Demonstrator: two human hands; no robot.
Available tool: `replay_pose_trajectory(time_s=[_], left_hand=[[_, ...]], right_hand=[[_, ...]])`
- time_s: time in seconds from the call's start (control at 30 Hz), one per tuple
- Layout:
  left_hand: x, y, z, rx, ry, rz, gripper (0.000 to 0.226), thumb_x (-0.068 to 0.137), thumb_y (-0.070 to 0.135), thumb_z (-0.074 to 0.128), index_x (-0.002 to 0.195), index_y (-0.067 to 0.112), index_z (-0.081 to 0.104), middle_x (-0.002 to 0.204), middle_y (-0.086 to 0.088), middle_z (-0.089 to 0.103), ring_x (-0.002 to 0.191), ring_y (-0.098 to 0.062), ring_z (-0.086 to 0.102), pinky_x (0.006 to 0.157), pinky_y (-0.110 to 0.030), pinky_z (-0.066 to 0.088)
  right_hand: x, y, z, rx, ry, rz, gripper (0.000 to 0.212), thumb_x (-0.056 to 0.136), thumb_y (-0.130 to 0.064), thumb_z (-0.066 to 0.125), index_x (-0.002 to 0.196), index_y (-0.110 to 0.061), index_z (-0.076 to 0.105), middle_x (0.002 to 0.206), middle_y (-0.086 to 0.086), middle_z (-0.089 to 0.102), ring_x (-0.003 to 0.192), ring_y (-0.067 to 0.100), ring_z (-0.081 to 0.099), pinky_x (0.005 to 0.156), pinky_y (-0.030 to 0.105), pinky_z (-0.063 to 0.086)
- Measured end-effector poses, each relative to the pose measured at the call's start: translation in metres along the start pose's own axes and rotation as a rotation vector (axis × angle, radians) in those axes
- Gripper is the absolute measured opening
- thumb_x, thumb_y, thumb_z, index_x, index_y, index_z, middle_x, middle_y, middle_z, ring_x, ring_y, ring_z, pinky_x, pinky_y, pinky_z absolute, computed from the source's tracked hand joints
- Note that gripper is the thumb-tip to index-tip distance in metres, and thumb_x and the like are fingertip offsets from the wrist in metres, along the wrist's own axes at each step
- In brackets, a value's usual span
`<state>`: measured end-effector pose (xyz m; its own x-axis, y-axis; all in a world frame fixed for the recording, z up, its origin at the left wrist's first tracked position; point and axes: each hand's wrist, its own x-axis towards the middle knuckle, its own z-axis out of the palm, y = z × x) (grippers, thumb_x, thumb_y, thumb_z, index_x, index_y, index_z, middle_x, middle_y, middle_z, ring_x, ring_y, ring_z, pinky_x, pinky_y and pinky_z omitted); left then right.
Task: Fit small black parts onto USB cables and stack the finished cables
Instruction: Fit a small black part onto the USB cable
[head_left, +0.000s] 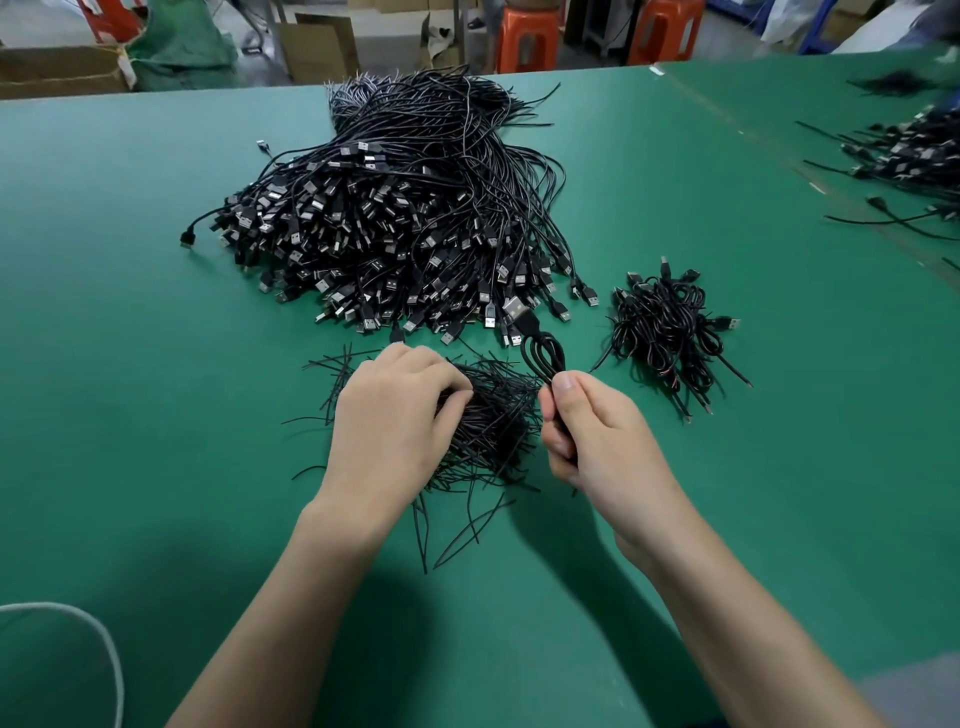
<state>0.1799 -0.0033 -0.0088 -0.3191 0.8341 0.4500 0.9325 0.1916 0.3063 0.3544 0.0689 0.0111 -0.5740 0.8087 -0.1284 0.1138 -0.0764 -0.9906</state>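
Observation:
A big heap of black USB cables (405, 218) lies in the middle of the green table (130, 338). In front of it sits a loose pile of thin black ties (493, 415). My left hand (389, 415) rests on that pile with its fingertips curled into the ties; whether it pinches one is hidden. My right hand (597, 431) grips a coiled USB cable (540, 348), its loops and plug sticking up above my thumb. To the right lies a small stack of coiled cables (670, 338).
More cables (904, 156) lie at the table's far right edge. A white cord (78, 623) curves at the lower left. Beyond the table stand cardboard boxes (57, 70), a green sack (182, 52) and orange stools (527, 39).

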Motion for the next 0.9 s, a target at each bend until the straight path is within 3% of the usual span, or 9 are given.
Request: replay_pose_trajectory(time_s=[0.13, 0.23, 0.33, 0.43, 0.53, 0.73, 0.9], left_hand=[[-0.001, 0.003, -0.003, -0.137, 0.105, -0.198, 0.004, 0.093, 0.029, 0.074, 0.093, 0.032, 0.078, 0.084, 0.019, 0.072, 0.081, -0.004, 0.064, 0.073, -0.025, 0.048], [-0.005, 0.01, -0.002, -0.665, -0.006, -0.418, 0.013, 0.091, 0.024, 0.077, 0.093, 0.036, 0.08, 0.081, 0.018, 0.077, 0.078, 0.002, 0.071, 0.073, -0.016, 0.054], [-0.015, 0.024, -0.005, -1.057, -0.152, -0.445, 0.024, 0.094, 0.015, 0.074, 0.093, 0.039, 0.081, 0.083, 0.004, 0.079, 0.08, -0.004, 0.074, 0.066, -0.016, 0.053], [-0.019, 0.028, -0.003, -1.196, -0.156, -0.479, 0.018, 0.095, 0.013, 0.073, 0.095, 0.029, 0.082, 0.086, -0.002, 0.079, 0.079, -0.006, 0.072, 0.061, -0.017, 0.051], [-0.02, 0.027, -0.002, -1.341, -0.194, -0.504, 0.015, 0.096, 0.02, 0.067, 0.095, 0.019, 0.082, 0.083, -0.002, 0.075, 0.079, -0.007, 0.067, 0.061, -0.018, 0.049], [-0.02, 0.027, 0.002, -1.449, -0.262, -0.478, 0.022, 0.09, 0.021, 0.066, 0.105, 0.023, 0.082, 0.089, 0.003, 0.074, 0.081, -0.004, 0.061, 0.074, -0.021, 0.049], [-0.015, 0.026, 0.003, -1.502, -0.248, -0.366, 0.007, 0.089, 0.019, 0.076, 0.093, 0.015, 0.079, 0.085, -0.004, 0.07, 0.083, -0.014, 0.066, 0.082, -0.022, 0.052]], right_hand=[[0.002, 0.005, 0.006, -0.081, 0.002, -0.03, 0.038, 0.11, -0.03, 0.038, 0.077, -0.018, 0.051, 0.059, -0.006, 0.045, 0.048, 0.009, 0.033, 0.044, 0.019, 0.029], [0.002, 0.004, 0.01, -0.211, -0.02, -0.098, 0.037, 0.11, -0.03, 0.039, 0.078, -0.016, 0.052, 0.061, -0.006, 0.053, 0.05, 0.012, 0.044, 0.048, 0.023, 0.037], [0.001, 0.002, 0.013, -0.329, -0.006, -0.189, 0.037, 0.109, -0.028, 0.041, 0.074, -0.018, 0.049, 0.06, -0.005, 0.054, 0.049, 0.01, 0.047, 0.051, 0.025, 0.039], [0.0, 0.003, 0.013, -0.42, 0.033, -0.206, 0.036, 0.108, -0.032, 0.043, 0.076, -0.016, 0.046, 0.059, -0.004, 0.047, 0.054, 0.012, 0.042, 0.054, 0.033, 0.037], [-0.001, 0.004, 0.011, -0.487, 0.053, -0.223, 0.036, 0.108, -0.034, 0.042, 0.077, -0.016, 0.047, 0.06, -0.009, 0.047, 0.056, 0.009, 0.039, 0.053, 0.029, 0.033], [-0.002, 0.001, 0.008, -0.241, -0.029, -0.142, 0.038, 0.11, -0.033, 0.039, 0.079, -0.016, 0.053, 0.055, -0.015, 0.043, 0.053, 0.005, 0.035, 0.056, 0.028, 0.03], [-0.006, -0.003, 0.006, -0.124, -0.128, -0.161, 0.039, 0.11, -0.033, 0.038, 0.075, -0.022, 0.052, 0.057, -0.012, 0.042, 0.049, 0.004, 0.032, 0.048, 0.018, 0.029]])
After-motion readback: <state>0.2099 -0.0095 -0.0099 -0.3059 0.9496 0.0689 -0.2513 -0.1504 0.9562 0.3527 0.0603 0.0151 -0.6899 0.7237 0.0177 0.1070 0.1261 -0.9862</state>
